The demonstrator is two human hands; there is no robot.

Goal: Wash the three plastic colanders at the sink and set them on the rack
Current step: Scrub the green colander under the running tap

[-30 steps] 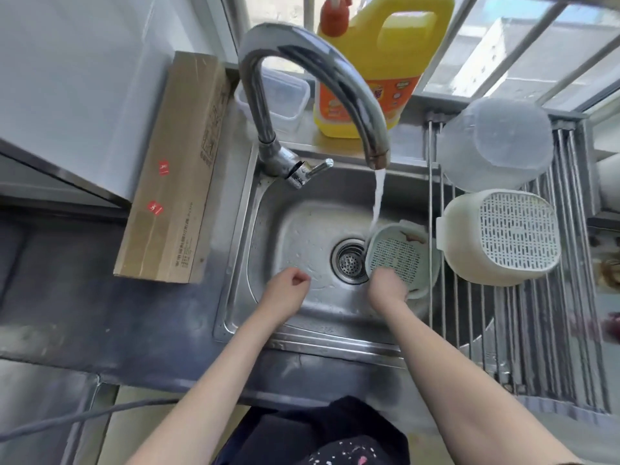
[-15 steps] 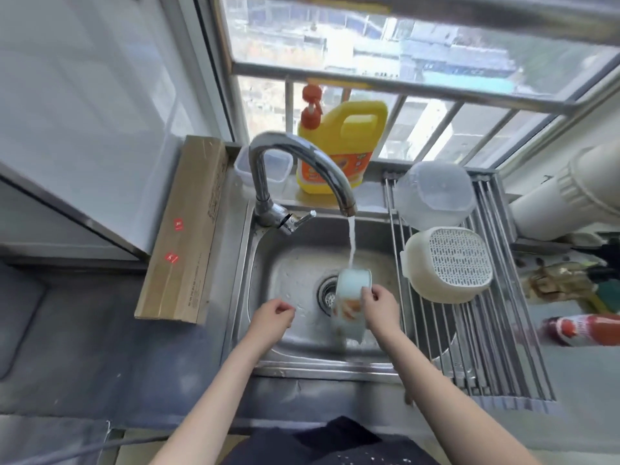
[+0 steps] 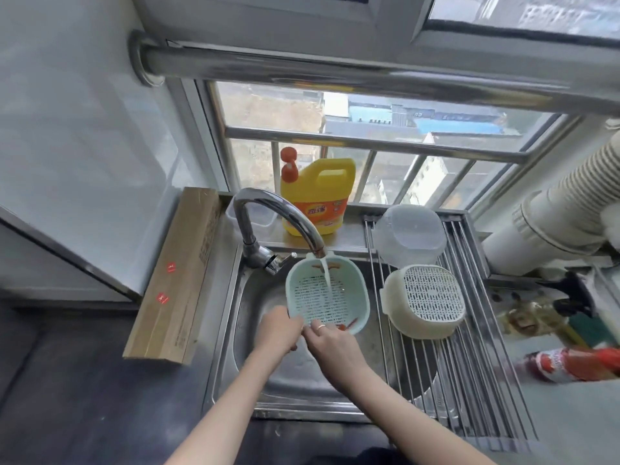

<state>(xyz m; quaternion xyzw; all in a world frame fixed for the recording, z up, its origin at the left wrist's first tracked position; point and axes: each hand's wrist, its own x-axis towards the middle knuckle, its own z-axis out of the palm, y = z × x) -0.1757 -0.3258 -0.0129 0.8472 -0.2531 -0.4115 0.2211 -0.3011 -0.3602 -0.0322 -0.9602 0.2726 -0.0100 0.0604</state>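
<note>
Head view, items listed near to far.

1. Left hand (image 3: 278,328): set at the near-left rim of the green colander; fingers are curled over that rim in a grip, fingertips hidden behind the hand.

2. Right hand (image 3: 330,340): set just beside the left, at the near rim; a ringed finger is laid along the rim edge. Whether the thumb is clamped beneath cannot be told.

3. Green colander (image 3: 327,293): held over the sink (image 3: 250,297), open side tilted toward the camera, directly beyond both hands. Its long axis runs away from the hands toward the tap. Reddish scraps are seen at the near inner wall. The stream from the tap (image 3: 278,213) is received on the perforated base.

4. Rack (image 3: 469,380): rods laid across the right part of the sink. It lies to the right of the colander, so the right hand is judged the nearer for a transfer. Bare rods are seen in front of the cream colander.

5. Cream colander (image 3: 424,300): inverted on the rack, just right of the green one, apart from it.

6. Translucent colander (image 3: 409,234): inverted at the far end of the rack, touching the cream one.

7. Far items: yellow detergent jug (image 3: 317,196) on the sill; cardboard box (image 3: 177,276) at left.
</note>
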